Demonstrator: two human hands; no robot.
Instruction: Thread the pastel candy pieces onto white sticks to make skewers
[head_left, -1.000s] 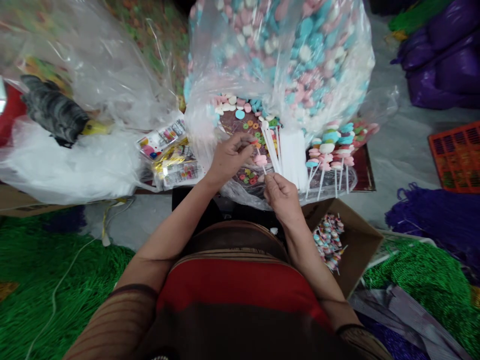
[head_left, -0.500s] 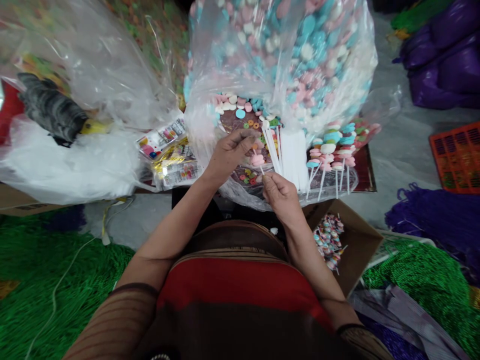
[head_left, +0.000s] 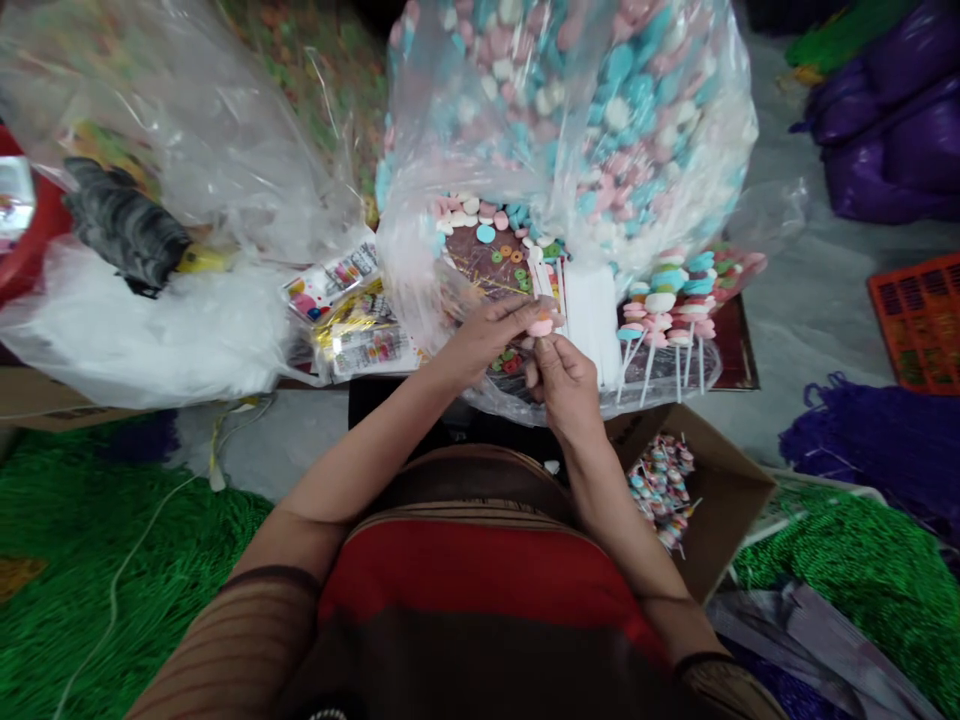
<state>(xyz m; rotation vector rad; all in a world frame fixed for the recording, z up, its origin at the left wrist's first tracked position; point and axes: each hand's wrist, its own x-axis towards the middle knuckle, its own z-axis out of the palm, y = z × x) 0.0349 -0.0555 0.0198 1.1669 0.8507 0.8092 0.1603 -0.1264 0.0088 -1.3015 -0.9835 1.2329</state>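
Shiny, flat printed plastic wrappers [head_left: 360, 335] lie left of the left hand [head_left: 486, 338], whose bunched fingertips pinch a puffy pink candy [head_left: 541, 327] over the worktop [head_left: 741, 350]. The right hand [head_left: 568, 374] is closed just below it, seemingly on a thin stick the fingers hide. Threading appears in hand; the next move calls for gentle pressure. Rightward lie straight white sticks [head_left: 589, 312], then rounded pink, blue and white candy skewers [head_left: 662, 300].

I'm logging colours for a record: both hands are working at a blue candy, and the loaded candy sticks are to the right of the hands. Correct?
The colour is wrong: the head view shows the left hand and right hand at a pink candy. The loaded candy sticks are indeed to their right.
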